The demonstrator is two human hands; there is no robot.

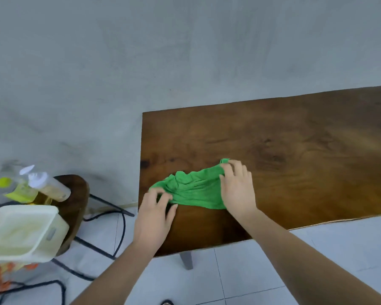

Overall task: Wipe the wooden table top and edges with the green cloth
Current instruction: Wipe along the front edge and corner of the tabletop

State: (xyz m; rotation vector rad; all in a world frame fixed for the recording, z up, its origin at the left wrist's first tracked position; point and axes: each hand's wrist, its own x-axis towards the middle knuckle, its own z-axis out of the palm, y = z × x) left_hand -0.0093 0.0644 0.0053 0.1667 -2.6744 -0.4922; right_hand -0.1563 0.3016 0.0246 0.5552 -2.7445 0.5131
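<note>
Cloth: crumpled at table near-left corner.
Left hand: fingers curled, pinching cloth.
Right hand: fingers clamped on cloth.
Progress: likely preparing; top, edges remain.

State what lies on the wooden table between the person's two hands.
The head view shows the green cloth, bunched, spanning the gap on the table; the left hand and right hand each hold an end.

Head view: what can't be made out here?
All head view:
- Brown wooden table: right end cut off by frame edge.
- Green cloth: its ends hidden under the left hand and right hand; right hand's grip unclear.
- Clear spray bottles on the dark stool: blurred, labels unreadable.
- One grey table leg shows; the top hides the rest.
</note>
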